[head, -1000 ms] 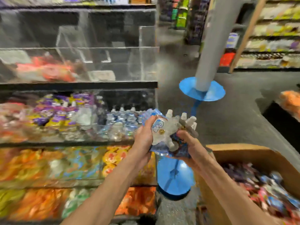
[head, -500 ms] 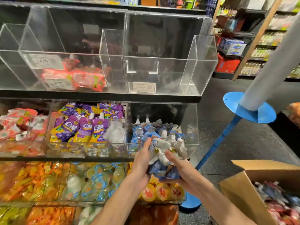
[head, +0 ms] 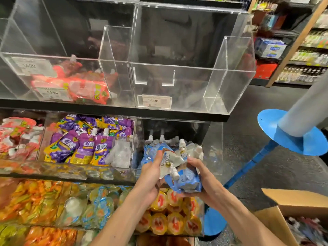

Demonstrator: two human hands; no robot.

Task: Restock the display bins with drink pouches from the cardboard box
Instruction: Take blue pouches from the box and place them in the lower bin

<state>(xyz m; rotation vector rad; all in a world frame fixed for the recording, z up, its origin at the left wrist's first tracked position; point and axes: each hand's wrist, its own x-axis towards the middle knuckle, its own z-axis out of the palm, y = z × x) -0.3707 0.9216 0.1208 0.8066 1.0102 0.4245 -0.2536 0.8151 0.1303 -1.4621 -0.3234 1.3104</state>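
Clutching blue pouches, left hand and right hand hover before a bin holding more.

The left hand and right hand are gripping a bundle of blue-and-white drink pouches between them, a clear display bin sitting just beyond both.

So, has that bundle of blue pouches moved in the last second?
Yes. The bundle of blue pouches has gone left, away from the blue pole, and is now in front of the clear bin that holds matching pouches.
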